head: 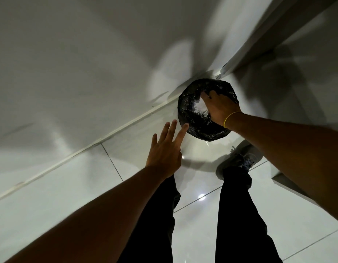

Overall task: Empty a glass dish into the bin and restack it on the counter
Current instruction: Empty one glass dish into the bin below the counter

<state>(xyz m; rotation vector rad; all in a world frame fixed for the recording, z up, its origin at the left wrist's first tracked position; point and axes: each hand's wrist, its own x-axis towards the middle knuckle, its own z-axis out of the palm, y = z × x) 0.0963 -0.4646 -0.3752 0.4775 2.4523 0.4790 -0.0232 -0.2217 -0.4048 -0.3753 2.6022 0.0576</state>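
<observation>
The glossy pale tiled floor (56,196), crossed by thin dark grout lines and catching a bright spot of lamp light, filled most of the near part of the head view, and it met a plain white wall (79,59) along a narrow white skirting strip running from near left to far right. A white cabinet edge (263,40) rose at the far right. Against the wall, just right of centre, stood the round bin lined with a crinkled shiny black plastic bag (189,114), its mouth facing up so that waste could drop straight in. The person's right hand (222,109), a thin yellow band on its wrist, reached over the bin's mouth and was closed around the clear glass dish (199,109), which showed only as a pale, blurred, glinting patch tipped over the opening; this was most likely the emptying step, with the dish held low so its contents fell inside the liner. The left hand (164,150) hovered free with fingers spread, grasping nothing, one fingertip near or just touching the bin's left rim, perhaps to steady it; contact could not be told. Black trouser legs and a grey laced shoe (238,158) stood near the bin on its right.
</observation>
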